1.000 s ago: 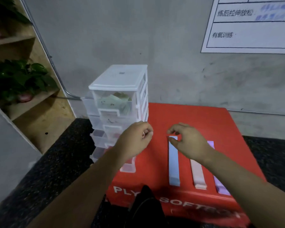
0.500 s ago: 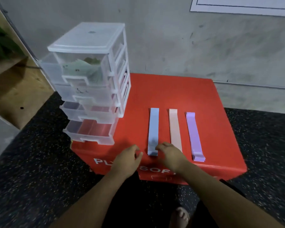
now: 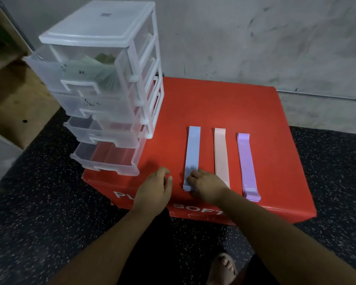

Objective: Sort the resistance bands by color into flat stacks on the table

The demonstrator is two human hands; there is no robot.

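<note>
In the middle of the frame, on the red table (image 3: 224,103), three flat stacks lie side by side, apart: blue bands (image 3: 192,151), pink bands (image 3: 221,155) and purple bands (image 3: 247,163). The right hand (image 3: 208,186) rests on the near end of the blue bands with fingers bent; whether they pinch it I cannot tell. The left hand (image 3: 154,190), just to the left, is loosely curled and holds nothing. At upper left a clear drawer unit (image 3: 103,23) stands with drawers pulled out, green bands (image 3: 99,68) in the top one.
</note>
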